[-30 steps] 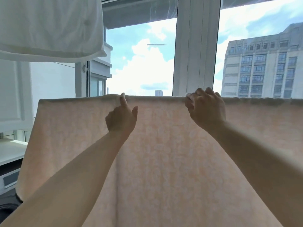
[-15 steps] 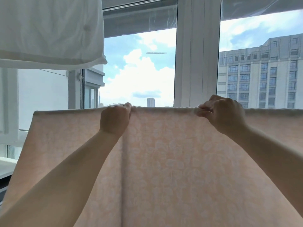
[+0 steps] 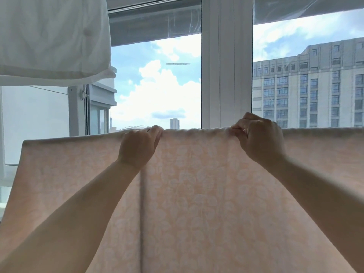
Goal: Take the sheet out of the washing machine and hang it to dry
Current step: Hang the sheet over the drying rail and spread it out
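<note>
My two bare forearms reach up and away from me, one from each lower corner of my view. In front of them hangs the sheet point(image 3: 197, 194), pale peach with a faint leaf-like print, spread wide and filling the lower half of what I see. A vertical fold runs down it just below my left wrist. My left hand point(image 3: 138, 147) is curled shut on the sheet's top edge, fingertips pinching the fabric at the fold line. My right hand point(image 3: 260, 140) is also closed on the top edge, further to the right, knuckles toward me and the cloth bunched slightly under the fingers. The edge between my hands runs nearly level; I cannot tell what it is draped over. Above and to the left hangs a white cloth point(image 3: 53, 36), apart from the sheet. Beyond is the white window frame point(image 3: 226, 66), its upright post between my hands, and through the glass a pale multi-storey building point(image 3: 315, 85) at right.
</note>
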